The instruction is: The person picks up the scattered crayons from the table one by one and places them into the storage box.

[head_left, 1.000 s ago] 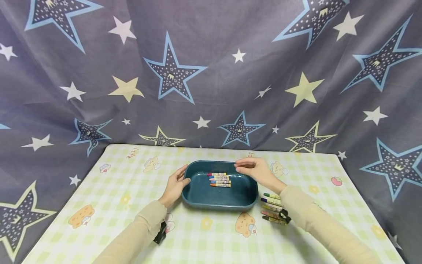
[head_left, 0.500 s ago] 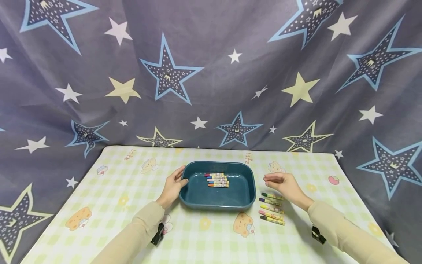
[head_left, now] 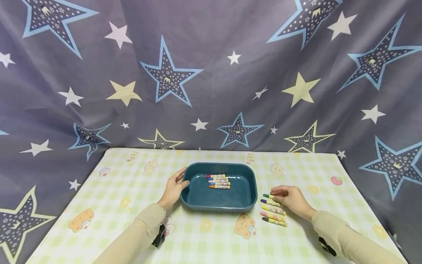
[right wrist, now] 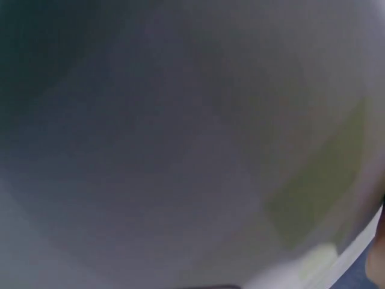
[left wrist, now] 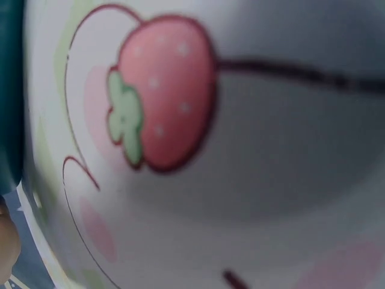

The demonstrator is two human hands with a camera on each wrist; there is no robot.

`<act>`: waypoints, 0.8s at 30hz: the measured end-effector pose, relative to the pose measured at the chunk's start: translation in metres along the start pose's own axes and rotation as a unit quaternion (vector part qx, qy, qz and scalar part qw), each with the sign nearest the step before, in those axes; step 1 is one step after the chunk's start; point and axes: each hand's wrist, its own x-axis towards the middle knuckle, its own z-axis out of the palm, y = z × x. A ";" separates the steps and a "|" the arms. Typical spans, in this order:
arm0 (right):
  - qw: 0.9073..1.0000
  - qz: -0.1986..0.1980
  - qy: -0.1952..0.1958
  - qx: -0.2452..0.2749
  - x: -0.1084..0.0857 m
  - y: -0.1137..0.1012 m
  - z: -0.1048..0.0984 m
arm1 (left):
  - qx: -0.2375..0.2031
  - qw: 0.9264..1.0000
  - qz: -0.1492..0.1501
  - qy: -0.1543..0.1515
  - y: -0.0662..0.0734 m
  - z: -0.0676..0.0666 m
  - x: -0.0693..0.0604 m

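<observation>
A dark teal tray (head_left: 219,205) stands on the table, with several crayons (head_left: 219,182) lying side by side in it. My left hand (head_left: 173,189) grips the tray's left rim, thumb on the inner side and fingers outside. To the right of the tray, several more crayons lie in a column. My right hand (head_left: 291,200) pinches the topmost, a green crayon (head_left: 267,196), whose wrapped end the fingers cover. Below it lie a purple crayon (head_left: 271,202), a yellow crayon (head_left: 274,210), a pink crayon (head_left: 273,216) and a black crayon (head_left: 274,222).
A green-and-white checked cloth (head_left: 132,220) with cartoon prints covers the table. Behind it hangs a dark star-patterned curtain (head_left: 211,73). The left wrist view shows a printed strawberry (left wrist: 168,93) close up; shadowed cloth (right wrist: 180,180) fills most of the right wrist view.
My right hand has moved from over the tray's far right rim, right and down to the green crayon, which it now pinches. The left hand has stayed on the tray.
</observation>
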 end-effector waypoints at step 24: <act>0.999 -0.036 0.037 0.005 0.017 -0.054 -0.011 | -0.010 1.000 -0.002 0.006 -0.003 0.001 -0.003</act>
